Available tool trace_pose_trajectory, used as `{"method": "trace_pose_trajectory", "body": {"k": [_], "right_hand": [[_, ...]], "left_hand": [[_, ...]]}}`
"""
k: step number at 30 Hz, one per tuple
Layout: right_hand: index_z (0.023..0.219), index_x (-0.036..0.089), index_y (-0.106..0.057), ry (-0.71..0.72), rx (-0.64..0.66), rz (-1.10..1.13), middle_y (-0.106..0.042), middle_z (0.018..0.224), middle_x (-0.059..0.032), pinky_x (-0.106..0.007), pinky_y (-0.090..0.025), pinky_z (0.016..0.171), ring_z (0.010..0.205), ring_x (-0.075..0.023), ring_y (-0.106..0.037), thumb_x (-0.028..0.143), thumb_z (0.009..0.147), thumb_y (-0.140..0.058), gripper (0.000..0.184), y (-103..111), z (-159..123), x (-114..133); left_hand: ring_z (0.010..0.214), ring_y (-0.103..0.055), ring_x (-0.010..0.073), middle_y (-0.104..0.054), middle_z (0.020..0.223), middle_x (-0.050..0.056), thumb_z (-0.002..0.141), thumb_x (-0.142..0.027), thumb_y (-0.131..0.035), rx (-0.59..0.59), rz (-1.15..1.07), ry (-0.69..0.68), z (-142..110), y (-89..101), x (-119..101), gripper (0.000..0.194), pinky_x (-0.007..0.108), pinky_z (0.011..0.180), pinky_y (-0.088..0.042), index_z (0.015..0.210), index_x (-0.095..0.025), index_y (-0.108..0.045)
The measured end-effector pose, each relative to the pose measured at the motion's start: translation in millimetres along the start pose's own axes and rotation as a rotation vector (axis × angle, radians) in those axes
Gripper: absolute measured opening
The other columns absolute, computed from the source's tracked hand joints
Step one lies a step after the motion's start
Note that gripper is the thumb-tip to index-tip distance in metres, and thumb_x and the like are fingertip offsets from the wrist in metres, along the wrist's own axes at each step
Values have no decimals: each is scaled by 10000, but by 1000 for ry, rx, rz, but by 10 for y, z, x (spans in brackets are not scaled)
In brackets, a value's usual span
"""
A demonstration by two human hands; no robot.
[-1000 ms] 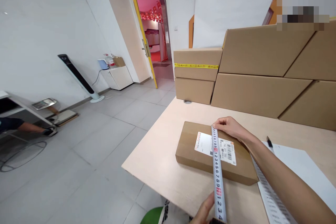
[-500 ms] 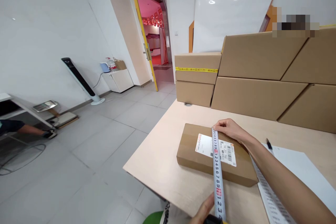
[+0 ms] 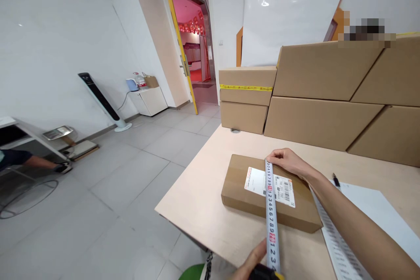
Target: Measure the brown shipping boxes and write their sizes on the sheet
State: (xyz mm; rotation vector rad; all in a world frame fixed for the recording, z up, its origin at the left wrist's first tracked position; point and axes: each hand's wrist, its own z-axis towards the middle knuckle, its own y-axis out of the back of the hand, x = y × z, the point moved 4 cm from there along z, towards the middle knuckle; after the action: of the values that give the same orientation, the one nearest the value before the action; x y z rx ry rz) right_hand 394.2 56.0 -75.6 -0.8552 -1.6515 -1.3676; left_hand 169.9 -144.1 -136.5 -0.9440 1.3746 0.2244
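A flat brown cardboard box [image 3: 244, 164] with a white shipping label [image 3: 286, 192] lies on the table. Across its top and over its near edge runs the white blade of a tape measure [image 3: 271, 210]. My right hand [image 3: 285, 160] pinches the blade's end at the box's far edge. At the bottom of the view my left hand [image 3: 254, 260] grips the black and yellow tape case [image 3: 264, 272], partly cut off by the frame. Beyond the case the blade stays straight, tilted slightly across the box.
Big cardboard boxes [image 3: 321, 122] are stacked along the table's back. Right of the small box are a printed sheet [image 3: 370, 210] and a black pen [image 3: 336, 179]. The wooden table's left edge [image 3: 183, 173] borders the tiled floor. Another person's leg [image 3: 39, 162] shows at far left.
My left hand and the tape case have risen a little into view, with the case showing more. My right hand and the box stay put.
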Motion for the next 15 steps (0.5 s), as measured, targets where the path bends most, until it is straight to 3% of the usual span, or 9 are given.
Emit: {"method": "trace_pose_trajectory", "body": {"k": [4,8,10,12,15], "right_hand": [[961,203,-741,100,-169,20,-738,1062,-93,-357,-505,853,1005,-281,-648,686,790,-579,538,287,-191,172],[1104,267,-718,39,-381,-137,-699,1215,-84,-415,-480,945,1101,-318,-632,689,841,-505,542,611,-632,84],[1098,289,-721,-18,-393,-274,-698,1232,-68,-431,-501,913,1087,-337,-640,679,832,-511,516,658,-901,-101],[1121,320,-717,-99,-339,-344,-710,1217,-56,-448,-537,842,1016,-349,-676,699,826,-476,538,613,-1163,-352],[1229,354,-677,-122,-273,-377,-724,1198,-54,-445,-578,791,1005,-365,-698,700,805,-485,580,434,-1500,-646]], "left_hand": [[994,-655,328,-684,995,108,727,-462,-768,-42,-58,-30,-88,82,-237,896,498,939,-455,1495,-243,-362],[932,-665,279,-635,1163,129,781,-415,-729,-331,-128,-155,-284,340,-537,1030,450,868,-488,1554,-317,-55],[1086,-607,306,-578,1281,117,712,-429,-784,-476,8,-304,-374,496,-680,1137,453,976,-434,1551,-331,-23],[1184,-540,337,-553,1321,110,598,-466,-847,-542,167,-421,-404,617,-762,1238,438,1039,-383,1552,-300,-77],[1144,-554,348,-566,1299,118,568,-565,-820,-546,160,-410,-311,739,-726,1226,423,958,-440,1546,-269,-142]]}}
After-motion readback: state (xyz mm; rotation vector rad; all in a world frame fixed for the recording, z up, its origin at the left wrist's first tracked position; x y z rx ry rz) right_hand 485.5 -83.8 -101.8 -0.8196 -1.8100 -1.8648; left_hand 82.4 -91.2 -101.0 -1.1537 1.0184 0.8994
